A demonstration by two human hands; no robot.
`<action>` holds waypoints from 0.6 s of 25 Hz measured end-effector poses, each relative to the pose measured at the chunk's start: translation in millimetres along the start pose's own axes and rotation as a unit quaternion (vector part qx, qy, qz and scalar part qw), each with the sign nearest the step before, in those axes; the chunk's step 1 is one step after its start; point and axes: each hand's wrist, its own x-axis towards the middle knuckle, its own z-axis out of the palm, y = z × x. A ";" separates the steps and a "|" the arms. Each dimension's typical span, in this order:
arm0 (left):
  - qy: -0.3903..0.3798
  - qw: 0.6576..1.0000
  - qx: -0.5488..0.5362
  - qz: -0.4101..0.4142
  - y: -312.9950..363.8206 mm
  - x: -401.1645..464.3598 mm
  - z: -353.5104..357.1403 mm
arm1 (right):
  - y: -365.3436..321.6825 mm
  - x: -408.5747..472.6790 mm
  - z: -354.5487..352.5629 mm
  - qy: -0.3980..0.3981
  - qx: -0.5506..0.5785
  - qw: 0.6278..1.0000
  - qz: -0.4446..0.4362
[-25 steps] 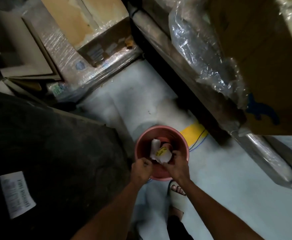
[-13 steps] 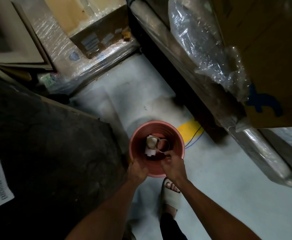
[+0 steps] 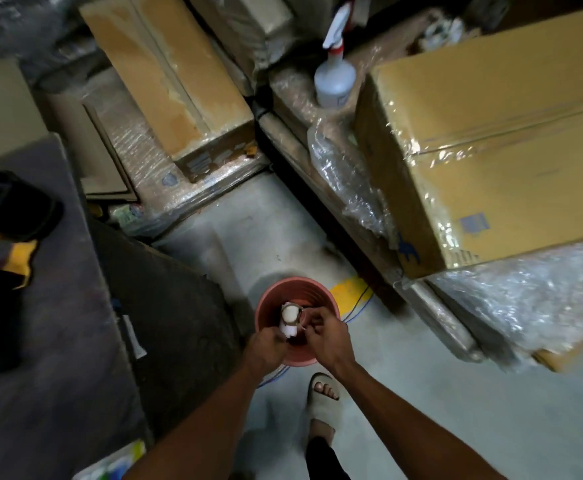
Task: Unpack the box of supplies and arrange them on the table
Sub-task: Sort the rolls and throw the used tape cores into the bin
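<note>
From the head view, looking down past my forearms, both of my hands are over the pink bucket (image 3: pixel 297 320) that stands on the pale floor (image 3: pixel 248 216) between a dark table (image 3: pixel 41 341) on my left and wrapped cartons on my right.

What worries me first is dropping things. My left hand (image 3: pixel 264 349) holds a white roll (image 3: pixel 289 322) low down, with most of its length standing free above my fist, so it could tip or slide out and fall back into the bucket. The thin ring (image 3: pixel 303 318) at my right hand (image 3: pixel 324 337) is lighter still (I judge it to be a spent tape core, though it is small and dim here), and a loose pinch could let it slip. The bucket itself is light plastic, I think, and a knock from either wrist could shove it across the floor toward my sandalled foot (image 3: pixel 324 393).

My left fingers are curled tight round the lower end of the roll, closed on it. My right fingers are bent together at the ring's edge and seem to pinch it, though how firmly is hard to tell. Both items hang just above the bucket's mouth, well away from the table where they belong. A large taped box (image 3: pixel 491 150) sits off to my right beside a spray bottle (image 3: pixel 335 77).
</note>
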 end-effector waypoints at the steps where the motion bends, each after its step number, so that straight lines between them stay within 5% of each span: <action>1: 0.011 1.000 0.001 0.007 5.9 -13.4 -10.2 | -12.8 -8.1 -9.1 0.006 -0.002 1.000 -0.010; 15: 0.156 0.976 -0.139 0.059 53.0 -193.5 -110.2 | -167.6 -135.3 -73.7 0.032 0.006 0.993 -0.113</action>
